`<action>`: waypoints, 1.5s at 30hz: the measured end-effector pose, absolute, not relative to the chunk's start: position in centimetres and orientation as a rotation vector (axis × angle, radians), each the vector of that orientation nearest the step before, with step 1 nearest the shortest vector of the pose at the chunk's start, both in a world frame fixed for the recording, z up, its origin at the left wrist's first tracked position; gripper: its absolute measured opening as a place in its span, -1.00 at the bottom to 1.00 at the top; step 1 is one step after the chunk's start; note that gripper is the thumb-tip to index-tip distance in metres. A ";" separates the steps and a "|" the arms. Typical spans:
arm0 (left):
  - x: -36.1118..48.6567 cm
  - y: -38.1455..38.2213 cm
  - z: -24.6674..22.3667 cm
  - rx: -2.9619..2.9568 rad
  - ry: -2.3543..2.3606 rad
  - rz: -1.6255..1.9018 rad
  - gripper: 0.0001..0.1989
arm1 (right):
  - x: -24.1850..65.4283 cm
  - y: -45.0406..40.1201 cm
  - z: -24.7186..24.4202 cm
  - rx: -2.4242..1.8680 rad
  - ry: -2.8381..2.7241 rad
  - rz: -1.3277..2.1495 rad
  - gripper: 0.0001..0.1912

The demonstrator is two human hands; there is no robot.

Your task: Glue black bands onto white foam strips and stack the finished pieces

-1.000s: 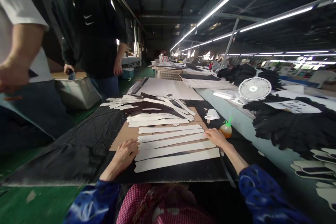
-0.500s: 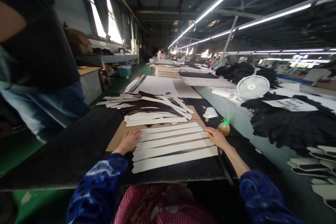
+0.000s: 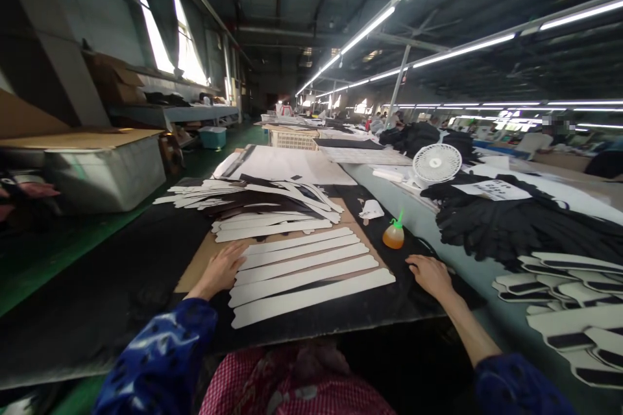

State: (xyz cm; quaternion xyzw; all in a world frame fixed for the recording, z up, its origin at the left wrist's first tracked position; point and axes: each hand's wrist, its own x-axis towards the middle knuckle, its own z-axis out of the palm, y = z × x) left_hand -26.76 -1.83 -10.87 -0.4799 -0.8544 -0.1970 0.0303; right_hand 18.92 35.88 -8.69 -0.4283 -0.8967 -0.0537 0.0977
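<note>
Several white strips (image 3: 306,282) with shaped ends lie side by side in a fanned row on a brown board (image 3: 195,266). My left hand (image 3: 221,269) rests at their left ends, fingers extended and flat, touching the upper strips' edge. To the right of the row, apart from it, my right hand (image 3: 432,277) lies low over the black table cover (image 3: 311,326), fingers loosely bent, with nothing visible in them. Behind the row is a loose pile of white and dark strips (image 3: 272,201). A squeeze bottle (image 3: 393,233) with a green nozzle and amber liquid stands near my right hand.
A small white scrap (image 3: 372,209) lies behind the bottle. On the right-hand table are a white fan (image 3: 437,165), a heap of black pieces (image 3: 477,224) and white-and-black pieces (image 3: 574,311). A large white sheet (image 3: 292,164) lies beyond the pile. A pale bin (image 3: 107,175) stands at left.
My right hand has left the strips' right ends and moved right, past the bottle. My left hand stays at the left ends. The person at left is out of view; the view has turned right.
</note>
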 end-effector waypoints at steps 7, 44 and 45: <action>-26.4 -1.6 -11.4 -1.448 -2.679 -0.463 -0.56 | 8.9 34.9 -6.7 -1.019 -2.767 -0.005 -0.58; -26.0 -2.0 -12.0 -1.381 -2.658 -0.523 -0.53 | 9.5 42.0 -9.1 -1.603 -1.962 0.503 -0.23; -26.0 -2.0 -12.0 -1.385 -2.656 -0.516 -0.53 | 9.9 41.9 -9.0 -1.603 -1.975 0.513 -0.24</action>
